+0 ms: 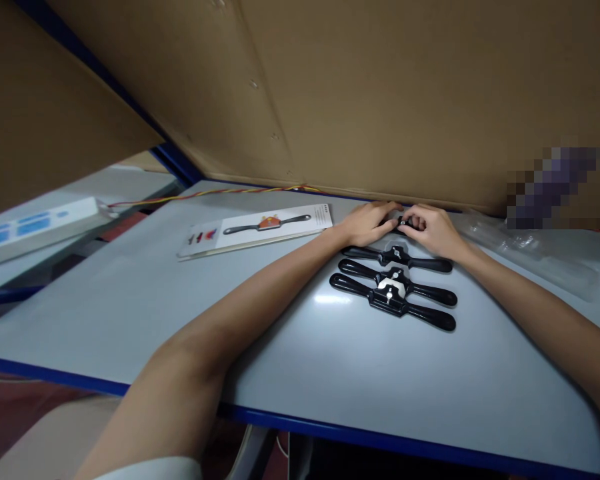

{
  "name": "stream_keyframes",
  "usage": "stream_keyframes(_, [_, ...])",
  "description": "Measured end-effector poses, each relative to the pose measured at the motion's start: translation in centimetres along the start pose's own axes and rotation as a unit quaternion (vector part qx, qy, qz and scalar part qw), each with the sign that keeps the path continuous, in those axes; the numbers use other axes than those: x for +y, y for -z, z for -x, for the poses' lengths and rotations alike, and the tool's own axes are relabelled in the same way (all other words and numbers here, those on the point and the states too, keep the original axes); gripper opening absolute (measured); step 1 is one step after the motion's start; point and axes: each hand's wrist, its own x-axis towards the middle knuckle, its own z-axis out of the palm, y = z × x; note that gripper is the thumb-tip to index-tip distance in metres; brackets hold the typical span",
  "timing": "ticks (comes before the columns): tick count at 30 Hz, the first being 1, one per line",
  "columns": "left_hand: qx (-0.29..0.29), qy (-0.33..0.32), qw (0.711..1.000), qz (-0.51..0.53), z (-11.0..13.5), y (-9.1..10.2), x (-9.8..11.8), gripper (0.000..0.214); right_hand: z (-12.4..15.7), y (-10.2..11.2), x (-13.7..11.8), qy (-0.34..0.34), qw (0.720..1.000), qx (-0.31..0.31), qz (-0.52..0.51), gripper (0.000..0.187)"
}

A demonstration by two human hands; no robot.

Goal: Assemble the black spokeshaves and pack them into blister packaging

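Observation:
Three black spokeshaves lie in a row on the grey table, each with two handles and a small bright screw: a near one (387, 303), a middle one (433, 293) and a far one (430, 265). Beyond them, by the back panel, is another black spokeshave (404, 221), mostly covered by my hands. My left hand (371, 223) holds it from the left, thumb and fingers on either side. With curled fingers, my right hand (429, 229) pinches at its middle, near a shiny screw. The exact fingertip contact is hidden.
A flat package (260, 227) picturing a spokeshave lies left of my hands. Clear plastic wrapping (535, 257) is on the right. A cardboard panel (380, 100) closes off the back, with a red-yellow cable (230, 191) along its foot. A white box (35, 227) sits far left.

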Motion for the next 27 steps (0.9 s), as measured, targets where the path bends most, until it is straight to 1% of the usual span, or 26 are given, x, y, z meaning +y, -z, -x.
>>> stream_keyframes(4, [0.0,-0.015,1.0,0.004,-0.07,-0.12,-0.32,0.054,-0.04,-0.06,-0.08,-0.017,1.0,0.014,-0.009,0.016])
stream_keyframes(8, [-0.005,-0.017,1.0,-0.005,-0.07,-0.02,-0.26,0.055,-0.01,0.02,-0.33,-0.014,1.0,0.019,-0.011,0.009])
stream_keyframes(10, [-0.011,-0.01,1.0,-0.007,-0.01,0.08,-0.12,0.055,0.02,0.08,-0.47,-0.014,1.0,0.018,-0.014,0.006])
stream_keyframes(12, [-0.011,-0.004,1.0,-0.003,0.04,0.14,0.06,0.055,0.04,0.16,-0.59,-0.011,1.0,0.016,-0.013,0.007])
stream_keyframes(18, [0.01,0.027,0.999,0.017,-0.12,0.02,0.35,0.052,0.08,0.3,-0.66,0.019,1.0,-0.009,-0.002,0.01])
stream_keyframes(22, [0.015,0.037,0.999,0.012,-0.25,-0.17,0.26,0.051,-0.02,0.1,-0.29,-0.002,1.0,0.002,-0.018,0.012])
stream_keyframes(24, [0.01,0.034,0.999,0.002,-0.22,-0.19,0.22,0.054,-0.07,0.03,-0.13,-0.003,1.0,0.002,-0.021,0.015])
stream_keyframes(27, [0.004,0.016,1.0,0.0,-0.11,-0.1,0.14,0.055,-0.07,0.04,-0.06,0.008,1.0,-0.005,-0.014,0.011])
